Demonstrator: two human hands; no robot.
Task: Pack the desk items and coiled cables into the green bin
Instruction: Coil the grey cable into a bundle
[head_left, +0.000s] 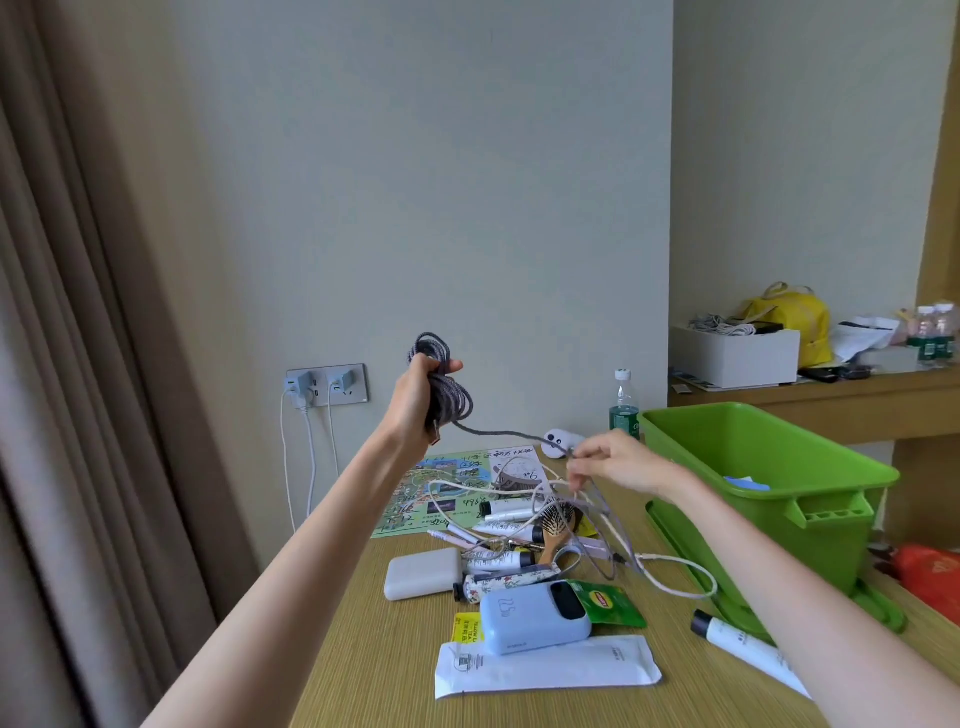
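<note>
Winding grey cable (441, 387): my left hand (415, 395) is clenched round the coil, held up over the tabletop (363, 649). My right hand (618, 462) pinches the free run, the rest trailing down into the clutter. Risk: the tail looks tangled w/ the white cable (675, 571) and lies by the hairbrush (558, 525); pulling more slack prob. drags both along or knots up. Loops could also slip off my fingers. Green bin (769, 467) sits to the right, nearly empty; most items not yet packed.
</note>
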